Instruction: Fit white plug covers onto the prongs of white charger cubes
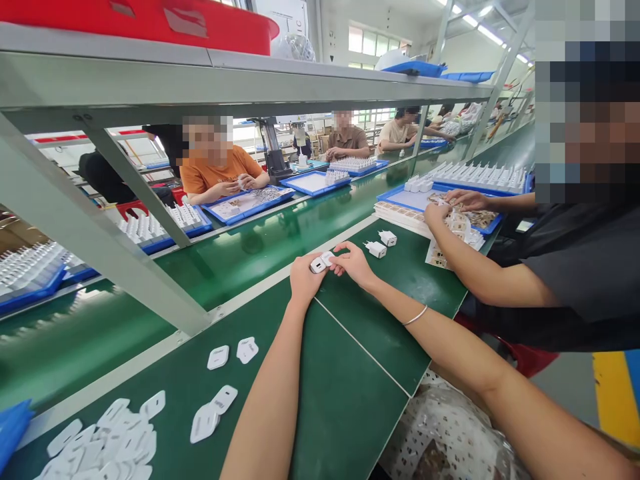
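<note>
My left hand (pixel 303 279) is closed around a white plug charger (pixel 317 266), whose end with a dark port faces me. Against it sits a small white cover plate (pixel 327 259), pinched by the fingers of my right hand (pixel 356 265). Fingers hide most of the charger's body. Two white chargers with prongs (pixel 376 249) lie on the green bench, just beyond my right hand. To the left of my forearm are a few loose white cover plates (pixel 218 357), and a heap of similar plates (pixel 113 440) fills the near left corner.
A co-worker's hands (pixel 437 210) work at the right over a blue tray (pixel 400 197) and sheets of parts. A grey shelf post (pixel 150 247) slants down to the bench edge. Beyond runs a green conveyor belt (pixel 240 247), with other people and charger trays across it.
</note>
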Available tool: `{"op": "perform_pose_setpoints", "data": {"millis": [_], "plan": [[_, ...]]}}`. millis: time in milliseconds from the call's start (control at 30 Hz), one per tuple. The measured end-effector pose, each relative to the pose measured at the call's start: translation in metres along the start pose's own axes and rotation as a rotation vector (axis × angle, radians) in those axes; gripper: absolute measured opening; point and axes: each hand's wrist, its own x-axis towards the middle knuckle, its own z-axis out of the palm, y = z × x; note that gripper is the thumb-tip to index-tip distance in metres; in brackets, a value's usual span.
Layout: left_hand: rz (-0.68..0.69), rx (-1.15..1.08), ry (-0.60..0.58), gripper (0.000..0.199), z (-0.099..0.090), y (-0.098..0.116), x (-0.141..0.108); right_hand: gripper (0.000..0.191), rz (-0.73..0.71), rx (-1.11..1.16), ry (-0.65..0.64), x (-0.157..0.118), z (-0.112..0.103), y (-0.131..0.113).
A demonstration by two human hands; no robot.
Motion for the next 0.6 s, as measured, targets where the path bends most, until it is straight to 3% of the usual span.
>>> {"op": "perform_pose_setpoints", "data": {"millis": [267, 600], "plan": [[0.023, -0.004, 0.006, 0.028, 0.0026, -0.0027, -0.0001, 0.024, 0.049, 0.016, 0.011, 0.0005, 0.0009, 0.0004], [0.026, -0.005, 0.02, 0.026, 0.0038, -0.0012, -0.0009, 0.023, 0.0, -0.021, 0.017, 0.0017, 0.0002, 0.0068]]}}
